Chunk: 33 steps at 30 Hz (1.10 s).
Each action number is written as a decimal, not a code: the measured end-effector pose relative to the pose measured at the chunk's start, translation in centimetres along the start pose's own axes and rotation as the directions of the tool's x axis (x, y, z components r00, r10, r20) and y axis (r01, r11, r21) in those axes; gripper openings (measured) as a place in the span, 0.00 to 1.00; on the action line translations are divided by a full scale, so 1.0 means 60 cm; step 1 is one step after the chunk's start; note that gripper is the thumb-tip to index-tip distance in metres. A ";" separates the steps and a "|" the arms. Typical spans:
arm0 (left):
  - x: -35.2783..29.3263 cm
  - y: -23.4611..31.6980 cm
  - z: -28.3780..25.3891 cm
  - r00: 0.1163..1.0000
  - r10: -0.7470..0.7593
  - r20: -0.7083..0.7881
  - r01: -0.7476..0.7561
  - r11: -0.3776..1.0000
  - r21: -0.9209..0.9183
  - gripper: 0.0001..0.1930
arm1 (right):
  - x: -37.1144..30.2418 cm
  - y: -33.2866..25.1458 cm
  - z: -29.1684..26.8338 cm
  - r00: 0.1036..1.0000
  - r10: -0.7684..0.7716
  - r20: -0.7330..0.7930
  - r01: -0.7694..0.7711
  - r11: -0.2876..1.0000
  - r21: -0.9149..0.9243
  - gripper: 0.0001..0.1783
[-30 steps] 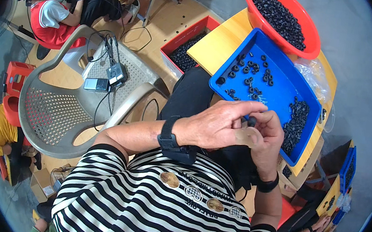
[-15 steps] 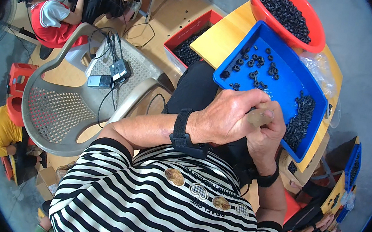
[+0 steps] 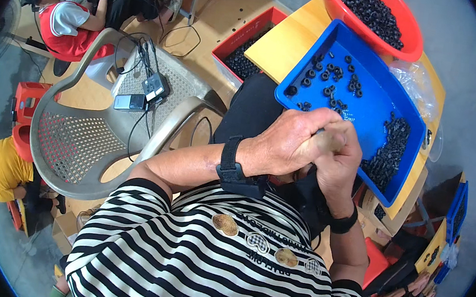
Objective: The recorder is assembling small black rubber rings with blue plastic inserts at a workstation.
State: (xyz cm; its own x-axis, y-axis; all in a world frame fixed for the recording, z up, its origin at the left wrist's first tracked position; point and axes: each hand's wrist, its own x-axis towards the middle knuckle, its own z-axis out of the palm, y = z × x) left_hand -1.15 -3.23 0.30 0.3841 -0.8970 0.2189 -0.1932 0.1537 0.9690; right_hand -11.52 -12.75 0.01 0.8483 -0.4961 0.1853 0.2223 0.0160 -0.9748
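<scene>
Left hand [image 3: 285, 139] and right hand [image 3: 340, 168] are clenching together, contents unclear. Lettering [image 3: 264, 262] is marking the striped shirt [image 3: 191, 265]; a yellow table [image 3: 286, 46] is standing ahead.

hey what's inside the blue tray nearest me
Scattered black rings at left, heaped black pieces at right. Your left hand and right hand hide part of the tray, contents included.

We're in a small-parts workshop!
Black parts [image 3: 389, 147] fill our blue tray [image 3: 380, 88] on a yellow bench [image 3: 278, 45], co-worker [image 3: 68, 26] seated nearby.
</scene>
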 end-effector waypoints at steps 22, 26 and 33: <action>-0.019 -0.026 0.003 0.883 0.420 -0.210 -0.379 0.901 0.209 0.14 | -0.034 -0.013 -0.035 0.969 0.246 0.014 -0.244 0.951 0.187 0.14; -0.020 -0.024 0.005 0.875 0.427 -0.227 -0.389 0.901 0.194 0.13 | -0.041 -0.021 -0.025 0.983 0.153 -0.101 -0.148 0.988 0.053 0.11; -0.039 -0.022 0.006 0.949 0.250 -0.191 -0.235 0.967 0.102 0.15 | -0.051 -0.025 -0.023 0.984 0.133 -0.119 -0.130 0.991 0.033 0.08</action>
State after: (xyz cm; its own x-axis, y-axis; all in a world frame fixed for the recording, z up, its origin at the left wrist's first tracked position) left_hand -2.08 -1.49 -1.53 0.4885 -0.7337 0.4722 -0.3688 0.3169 0.8738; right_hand -15.12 -12.44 0.74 0.8073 -0.5889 0.0384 0.1264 0.1089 -0.9860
